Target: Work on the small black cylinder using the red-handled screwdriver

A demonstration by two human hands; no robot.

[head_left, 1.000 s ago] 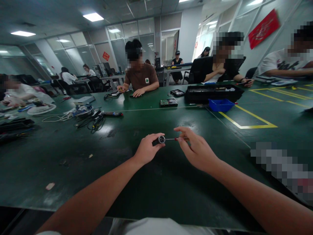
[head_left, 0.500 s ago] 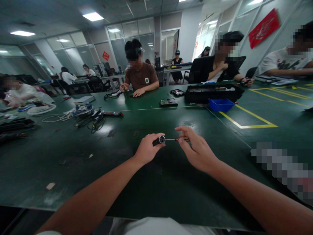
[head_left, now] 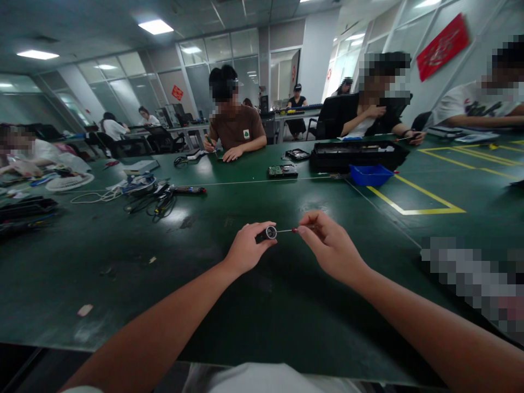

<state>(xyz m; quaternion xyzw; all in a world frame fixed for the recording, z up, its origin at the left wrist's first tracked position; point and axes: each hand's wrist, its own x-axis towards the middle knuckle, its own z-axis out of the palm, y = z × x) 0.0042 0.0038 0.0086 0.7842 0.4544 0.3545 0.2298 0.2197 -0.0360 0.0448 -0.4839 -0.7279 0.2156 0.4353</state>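
My left hand (head_left: 248, 248) is wrapped round a short black cylinder (head_left: 267, 234) with a silver ring at its open end, which faces me. A screwdriver (head_left: 292, 230) with a thin metal shaft and a red collar lies level in my right hand (head_left: 329, 243), its handle pinched between thumb and fingers. The shaft points left and its tip meets the right side of the cylinder; whether it sits in a screw cannot be made out. Both hands are just above the green table (head_left: 286, 322).
Ahead are a circuit-board part (head_left: 282, 171), a blue bin (head_left: 370, 175) and a long black housing (head_left: 356, 155). Cables (head_left: 158, 199) lie to the left, a pixelated object (head_left: 470, 278) to the right. Across the table, a person in brown (head_left: 239, 128) works with a tool.
The fingers of my right hand have closed in on the screwdriver handle; the index finger was stretched out before. My left hand and the cylinder have stayed in place.
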